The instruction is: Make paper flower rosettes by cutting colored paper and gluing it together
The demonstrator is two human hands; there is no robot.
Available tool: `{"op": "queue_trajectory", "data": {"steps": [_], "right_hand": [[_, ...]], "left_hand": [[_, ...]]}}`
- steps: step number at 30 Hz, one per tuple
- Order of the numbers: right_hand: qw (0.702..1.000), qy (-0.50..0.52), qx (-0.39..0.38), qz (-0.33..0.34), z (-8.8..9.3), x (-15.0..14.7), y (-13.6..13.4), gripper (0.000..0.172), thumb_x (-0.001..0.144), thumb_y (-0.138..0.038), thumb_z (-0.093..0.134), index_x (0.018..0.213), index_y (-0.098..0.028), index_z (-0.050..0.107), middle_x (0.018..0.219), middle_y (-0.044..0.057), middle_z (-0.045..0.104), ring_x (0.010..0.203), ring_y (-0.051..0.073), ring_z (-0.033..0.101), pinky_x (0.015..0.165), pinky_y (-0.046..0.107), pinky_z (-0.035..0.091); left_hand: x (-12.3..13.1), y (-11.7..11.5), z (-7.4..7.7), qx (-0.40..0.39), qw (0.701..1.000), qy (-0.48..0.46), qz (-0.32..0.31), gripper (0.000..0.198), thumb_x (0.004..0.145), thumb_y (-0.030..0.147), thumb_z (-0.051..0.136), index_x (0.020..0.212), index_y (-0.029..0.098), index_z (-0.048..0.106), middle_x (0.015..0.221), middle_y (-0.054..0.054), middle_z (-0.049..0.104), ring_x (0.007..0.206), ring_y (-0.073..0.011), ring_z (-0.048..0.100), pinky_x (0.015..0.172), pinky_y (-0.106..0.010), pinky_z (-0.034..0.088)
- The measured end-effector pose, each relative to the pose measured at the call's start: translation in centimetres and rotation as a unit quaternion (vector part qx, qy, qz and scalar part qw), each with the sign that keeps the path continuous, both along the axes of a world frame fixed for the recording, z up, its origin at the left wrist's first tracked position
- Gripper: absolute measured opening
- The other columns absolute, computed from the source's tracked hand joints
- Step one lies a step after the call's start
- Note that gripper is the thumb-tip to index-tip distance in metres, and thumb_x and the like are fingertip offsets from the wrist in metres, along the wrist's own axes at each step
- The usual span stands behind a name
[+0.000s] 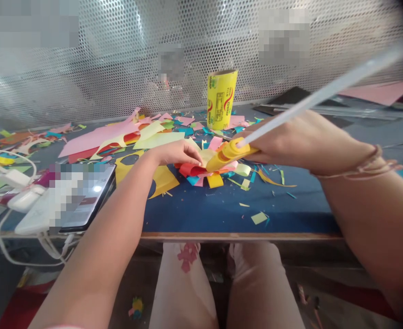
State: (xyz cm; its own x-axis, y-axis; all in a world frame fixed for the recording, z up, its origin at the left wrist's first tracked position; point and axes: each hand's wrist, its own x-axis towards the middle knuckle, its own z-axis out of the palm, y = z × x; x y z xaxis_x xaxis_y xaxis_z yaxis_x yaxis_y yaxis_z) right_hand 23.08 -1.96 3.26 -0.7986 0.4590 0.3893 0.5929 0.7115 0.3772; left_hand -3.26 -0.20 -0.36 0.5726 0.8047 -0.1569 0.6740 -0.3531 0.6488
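A flower-like piece made of looped paper strips in several colours [215, 181] lies on the blue table. My left hand [179, 154] is at its left side, fingertips pinched together at a red loop [192, 170]. In my right hand [273, 137] is a yellow glue gun [224, 155], its nozzle pointing down at the middle of the paper piece. A long whitish glue stick [311, 103] sticks out of the gun's back toward the upper right. The right fingers are partly hidden behind the gun.
Behind the hands stands a yellow cardboard tube [222, 99]. Paper sheets and scraps [95, 137] cover the back and left. A phone [88, 201], white chargers and cables [26, 196] lie at the left front. A perforated metal panel [119, 68] rises behind.
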Motion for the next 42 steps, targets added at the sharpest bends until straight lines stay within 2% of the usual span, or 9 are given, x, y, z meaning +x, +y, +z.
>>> {"op": "queue_trajectory", "data": {"steps": [3, 8, 11, 15, 21, 27, 31, 35, 42], "right_hand": [[0.996, -0.062, 0.066, 0.01, 0.2, 0.3, 0.4, 0.027, 0.083, -0.045, 0.047, 0.077, -0.021, 0.058, 0.06, 0.001, 0.057, 0.052, 0.013, 0.045, 0.048, 0.027, 0.019], [0.993, -0.005, 0.009, -0.117, 0.8, 0.1, 0.8, 0.021, 0.074, -0.041, 0.054, 0.076, -0.021, 0.056, 0.056, 0.0, 0.054, 0.047, 0.012, 0.041, 0.048, 0.026, 0.022], [0.987, 0.038, -0.023, -0.152, 0.7, 0.0, 1.2, 0.023, 0.074, -0.04, 0.051, 0.084, -0.021, 0.058, 0.06, 0.002, 0.058, 0.049, 0.013, 0.044, 0.049, 0.027, 0.025], [0.98, 0.093, -0.034, -0.174, 0.5, 0.2, 1.8, 0.029, 0.075, -0.041, 0.048, 0.09, -0.018, 0.059, 0.069, 0.006, 0.063, 0.056, 0.016, 0.051, 0.052, 0.028, 0.027], [0.97, 0.141, -0.049, -0.193, 0.7, -0.2, 1.3, 0.033, 0.075, -0.044, 0.048, 0.094, -0.019, 0.058, 0.074, 0.006, 0.064, 0.063, 0.018, 0.055, 0.055, 0.028, 0.029], [0.963, 0.172, -0.055, -0.199, 1.0, -0.2, 0.9, 0.03, 0.075, -0.043, 0.049, 0.086, -0.017, 0.057, 0.069, 0.009, 0.062, 0.06, 0.019, 0.053, 0.051, 0.028, 0.028], [0.957, 0.183, -0.058, -0.216, 0.9, -0.2, 1.1, 0.033, 0.074, -0.046, 0.049, 0.086, -0.017, 0.058, 0.067, 0.009, 0.062, 0.059, 0.02, 0.054, 0.049, 0.028, 0.027], [0.956, 0.165, -0.059, -0.236, 0.9, -0.2, 1.2, 0.036, 0.073, -0.046, 0.049, 0.09, -0.016, 0.058, 0.072, 0.011, 0.064, 0.063, 0.022, 0.056, 0.05, 0.029, 0.027], [0.949, 0.14, -0.078, -0.273, 0.9, -0.3, 1.6, 0.035, 0.076, -0.046, 0.046, 0.091, -0.015, 0.056, 0.08, 0.013, 0.066, 0.071, 0.026, 0.059, 0.054, 0.031, 0.03]], "left_hand": [[0.0, -0.1, 0.1, -0.021, 1.0, -0.002, 0.003, 0.025, 0.072, 0.033, 0.062, 0.09, 0.019, 0.073, 0.089, -0.002, 0.07, 0.081, -0.013, 0.06, 0.075, -0.023, 0.043], [0.1, -0.1, 0.0, -0.036, 0.999, -0.009, 0.014, 0.025, 0.067, 0.034, 0.066, 0.087, 0.019, 0.072, 0.087, -0.002, 0.07, 0.081, -0.0143, 0.061, 0.074, -0.024, 0.044], [0.4, -0.2, -0.1, -0.037, 0.999, -0.009, 0.025, 0.023, 0.066, 0.032, 0.066, 0.084, 0.018, 0.071, 0.085, -0.002, 0.07, 0.08, -0.0145, 0.061, 0.071, -0.023, 0.044], [1.1, -0.7, 0.2, -0.029, 0.999, 0.011, 0.035, 0.02, 0.065, 0.03, 0.067, 0.08, 0.016, 0.069, 0.082, -0.002, 0.069, 0.079, -0.0147, 0.062, 0.069, -0.023, 0.044], [2.1, -1.7, 0.7, 0.047, 0.995, 0.085, 0.037, 0.016, 0.064, 0.028, 0.065, 0.076, 0.018, 0.07, 0.081, -0.002, 0.068, 0.075, -0.0155, 0.06, 0.063, -0.024, 0.042], [2.5, -2.1, 1.0, 0.111, 0.985, 0.134, 0.017, 0.018, 0.066, 0.029, 0.062, 0.075, 0.02, 0.074, 0.08, -0.003, 0.067, 0.072, -0.015, 0.057, 0.062, -0.024, 0.039], [2.5, -2.2, 0.8, 0.083, 0.985, 0.144, 0.055, 0.022, 0.066, 0.035, 0.062, 0.078, 0.023, 0.075, 0.074, -0.002, 0.066, 0.067, -0.0145, 0.056, 0.057, -0.024, 0.035], [2.5, -2.2, 0.6, 0.059, 0.987, 0.133, 0.075, 0.021, 0.066, 0.031, 0.06, 0.076, 0.022, 0.076, 0.069, -0.001, 0.067, 0.064, -0.0146, 0.056, 0.054, -0.025, 0.034], [2.9, -2.4, 0.8, 0.052, 0.99, 0.11, 0.069, 0.016, 0.064, 0.029, 0.064, 0.073, 0.021, 0.075, 0.075, -0.001, 0.069, 0.066, -0.0147, 0.057, 0.057, -0.024, 0.037]]}}
